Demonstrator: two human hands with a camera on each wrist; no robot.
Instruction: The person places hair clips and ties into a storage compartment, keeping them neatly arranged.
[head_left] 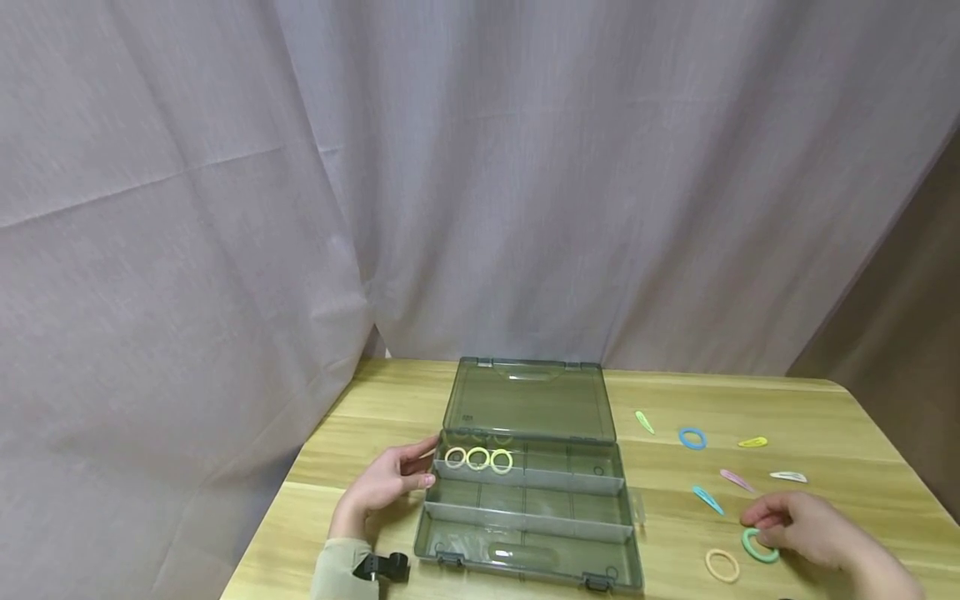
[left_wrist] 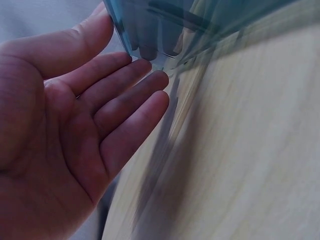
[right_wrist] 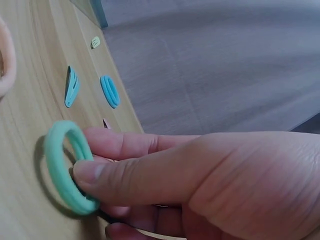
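Right grip (head_left: 804, 527) pinches a round mint-green fabric hair tie (right_wrist: 55, 159), likely light, soft and best held by its band (right_wrist: 68, 197); left grip (head_left: 381, 480) spread.

No legible text or numbers

There are six hair ties (right_wrist: 54, 167): two yellow, two peach, one blue, one green. Hair clips (head_left: 737, 480) number five: one each in light green, yellow, pink, white and blue. One box (head_left: 540, 575) has one lid (head_left: 529, 404), two latches (head_left: 450, 558), two long dividers (head_left: 525, 521) and three rows. Two hands (head_left: 813, 529) show, and one table (head_left: 810, 417).
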